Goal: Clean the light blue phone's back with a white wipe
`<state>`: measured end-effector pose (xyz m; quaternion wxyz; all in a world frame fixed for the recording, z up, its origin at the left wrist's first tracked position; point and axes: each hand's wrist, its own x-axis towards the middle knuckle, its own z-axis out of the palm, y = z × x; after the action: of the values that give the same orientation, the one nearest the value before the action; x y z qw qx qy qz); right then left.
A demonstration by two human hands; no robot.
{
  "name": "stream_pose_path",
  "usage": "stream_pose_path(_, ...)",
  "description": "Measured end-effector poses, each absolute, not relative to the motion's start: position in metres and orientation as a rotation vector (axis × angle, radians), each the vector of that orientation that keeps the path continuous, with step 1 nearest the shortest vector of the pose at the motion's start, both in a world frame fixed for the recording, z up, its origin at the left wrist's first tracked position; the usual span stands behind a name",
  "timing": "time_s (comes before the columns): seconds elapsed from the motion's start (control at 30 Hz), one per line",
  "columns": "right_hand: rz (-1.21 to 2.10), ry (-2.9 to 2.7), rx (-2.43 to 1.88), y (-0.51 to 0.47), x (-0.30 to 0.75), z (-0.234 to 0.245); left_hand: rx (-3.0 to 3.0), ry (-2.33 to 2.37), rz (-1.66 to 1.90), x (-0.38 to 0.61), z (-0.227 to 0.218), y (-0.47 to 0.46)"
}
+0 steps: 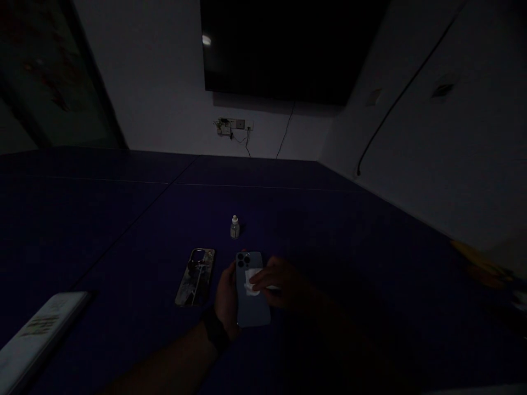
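A light blue smartphone [253, 311] is held back side up, its camera lenses at the far left corner. My left hand [226, 296] wraps round the phone's left edge, with a dark band on the wrist. Between the fingers of my right hand [278, 281] is a white wipe [250, 282], pressed against the phone's back below the lenses. To the left lies a patterned phone case [196, 280] with a camera cutout. A small clear bottle [234, 227] with a white cap stands upright beyond the phone.
The dim room has a dark blue table or floor surface [135, 219]. A long white box [41, 334] lies at the lower left. On the far wall are a large dark screen [280, 49] and sockets [233, 125] with cables. Something yellow [480, 258] shows at the right.
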<state>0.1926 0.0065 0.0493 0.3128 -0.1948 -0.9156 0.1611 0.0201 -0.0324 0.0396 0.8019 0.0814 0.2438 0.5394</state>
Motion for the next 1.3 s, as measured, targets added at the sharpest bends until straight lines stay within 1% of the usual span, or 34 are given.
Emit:
stream_pose_path(0.1,0.464,-2.398,-0.508,0.01,0.203,0.048,0.175,0.592,1.198,0.022,0.043,-0.033)
stream_pose_path(0.3,0.272,-2.324,-0.558,0.014,0.194,0.045,0.164,0.56,1.183,0.022,0.046,-0.035)
stream_pose_path(0.43,0.328,-2.329,-0.468,0.007,0.184,0.047,0.115,0.596,1.175,0.02,0.042,-0.034)
stream_pose_path(0.57,0.385,-2.368,-0.494,0.012,0.199,0.048,0.157,0.612,1.205,0.021,0.039,-0.033)
stream_pose_path(0.77,0.221,-2.314,-0.617,0.016,0.195,0.041,0.127,0.585,1.166,0.021,0.04,-0.032)
stream_pose_path(1.0,0.424,-2.341,-0.462,0.01,0.194,0.047,0.15,0.606,1.199,0.021,0.042,-0.033)
stream_pose_path(1.2,0.295,-2.336,-0.608,0.015,0.198,0.046,0.155,0.621,1.18,0.022,0.045,-0.035)
stream_pose_path(1.3,0.325,-2.401,-0.593,0.011,0.188,0.043,0.133,0.598,1.176,0.021,0.042,-0.034)
